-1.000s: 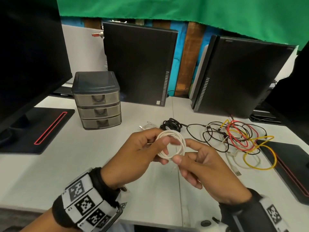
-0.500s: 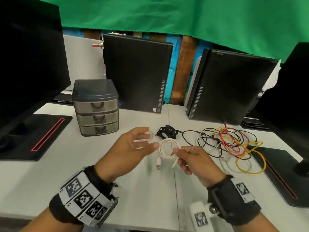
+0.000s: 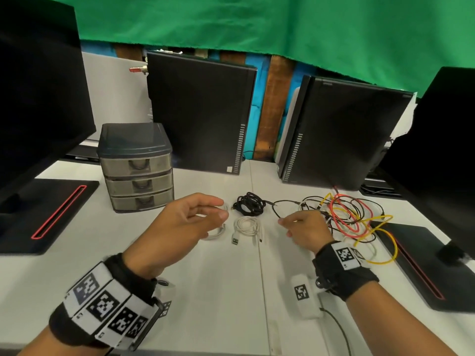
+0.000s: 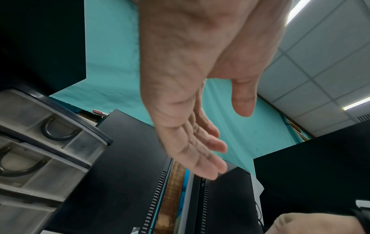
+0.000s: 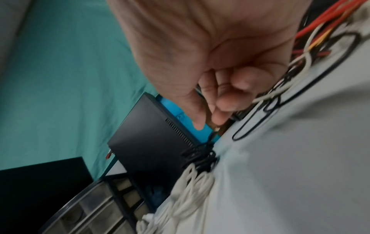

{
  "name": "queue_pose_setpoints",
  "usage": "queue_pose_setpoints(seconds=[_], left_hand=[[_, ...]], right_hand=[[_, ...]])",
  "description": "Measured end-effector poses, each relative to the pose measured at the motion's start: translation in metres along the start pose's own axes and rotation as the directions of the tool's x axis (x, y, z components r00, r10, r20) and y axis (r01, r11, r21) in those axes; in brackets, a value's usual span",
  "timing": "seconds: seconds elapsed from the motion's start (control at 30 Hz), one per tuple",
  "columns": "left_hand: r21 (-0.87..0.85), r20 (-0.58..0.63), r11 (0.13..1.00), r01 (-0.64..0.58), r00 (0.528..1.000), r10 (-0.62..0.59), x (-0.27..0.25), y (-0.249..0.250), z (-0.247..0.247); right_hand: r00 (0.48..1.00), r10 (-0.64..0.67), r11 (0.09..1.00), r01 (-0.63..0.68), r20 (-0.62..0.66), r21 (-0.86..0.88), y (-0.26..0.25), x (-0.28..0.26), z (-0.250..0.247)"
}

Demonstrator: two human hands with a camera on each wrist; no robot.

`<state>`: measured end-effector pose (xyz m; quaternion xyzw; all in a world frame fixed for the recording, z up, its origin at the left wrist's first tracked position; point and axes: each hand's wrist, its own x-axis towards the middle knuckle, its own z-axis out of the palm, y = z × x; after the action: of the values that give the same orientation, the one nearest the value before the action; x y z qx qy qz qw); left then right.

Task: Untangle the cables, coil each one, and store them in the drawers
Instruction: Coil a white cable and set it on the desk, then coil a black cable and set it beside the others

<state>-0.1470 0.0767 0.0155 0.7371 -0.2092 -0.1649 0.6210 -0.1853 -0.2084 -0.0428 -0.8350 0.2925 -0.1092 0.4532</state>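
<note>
A coiled white USB cable [image 3: 246,225] lies on the table [image 3: 218,291] between my hands, with nothing touching it. A coiled black cable [image 3: 250,204] sits just behind it. My left hand [image 3: 205,214] hovers open above another white cable [image 3: 214,234] that it partly hides. My right hand [image 3: 285,223] has curled fingers and holds nothing; it sits at the left edge of the tangle of red, yellow, black and white cables [image 3: 347,217], beside a thin black loop [image 5: 280,101]. The three-drawer unit [image 3: 138,173] stands closed at the back left.
Two black computer cases [image 3: 200,116] [image 3: 341,134] stand upright behind the cables. Monitor bases [image 3: 48,209] [image 3: 421,263] flank the work area left and right. A white tagged device [image 3: 304,295] with a cord lies near my right wrist.
The white coil went from both hands to my right hand alone and now lies on the table. My right hand has moved right to the tangle's edge. My left hand hovers open.
</note>
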Motion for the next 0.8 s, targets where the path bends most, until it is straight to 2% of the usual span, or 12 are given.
queue_pose_setpoints(seconds=[0.13,0.2,0.3,0.37,0.43,0.5,0.57,0.63,0.7,0.8], left_hand=[[-0.002,0.043,1.0,-0.027,0.999,0.027,-0.004,0.003,0.003],[-0.013,0.067,0.999,-0.046,0.997,0.047,-0.006,0.004,0.004],[-0.02,0.101,0.998,-0.064,0.993,0.065,-0.007,0.005,0.006],[-0.027,0.112,0.997,-0.068,0.991,0.071,-0.006,0.006,0.01],[-0.044,0.108,0.997,-0.065,0.992,0.069,-0.003,0.006,0.014],[-0.042,0.125,0.997,-0.063,0.99,0.068,0.001,0.006,0.02],[-0.03,0.162,0.997,-0.07,0.984,0.074,0.003,0.008,0.028],[-0.022,0.194,0.997,-0.077,0.978,0.08,0.004,0.009,0.036],[-0.009,0.216,0.996,-0.083,0.973,0.083,0.004,0.011,0.043],[0.031,0.254,0.995,-0.096,0.963,0.085,0.006,0.01,0.045]], right_hand=[[0.992,0.011,1.0,-0.012,-0.124,-0.008,0.018,0.007,-0.037],[0.991,0.119,0.993,-0.12,-0.054,-0.017,0.024,0.006,-0.052],[0.96,0.265,0.958,-0.251,0.094,-0.139,0.034,0.001,-0.062],[0.963,0.259,0.952,-0.243,0.069,-0.188,0.038,0.002,-0.062],[0.99,0.138,0.939,-0.136,-0.014,-0.316,0.037,0.008,-0.058],[0.997,-0.055,0.884,0.028,-0.046,-0.466,0.029,0.012,-0.05],[0.986,-0.163,0.824,0.154,0.033,-0.545,0.019,0.017,-0.036],[0.986,-0.102,0.753,0.163,0.132,-0.637,0.012,0.024,-0.023],[0.984,0.023,0.612,0.128,0.179,-0.78,0.007,0.025,-0.016],[0.99,-0.024,0.424,0.134,0.137,-0.896,0.0,0.019,-0.019]])
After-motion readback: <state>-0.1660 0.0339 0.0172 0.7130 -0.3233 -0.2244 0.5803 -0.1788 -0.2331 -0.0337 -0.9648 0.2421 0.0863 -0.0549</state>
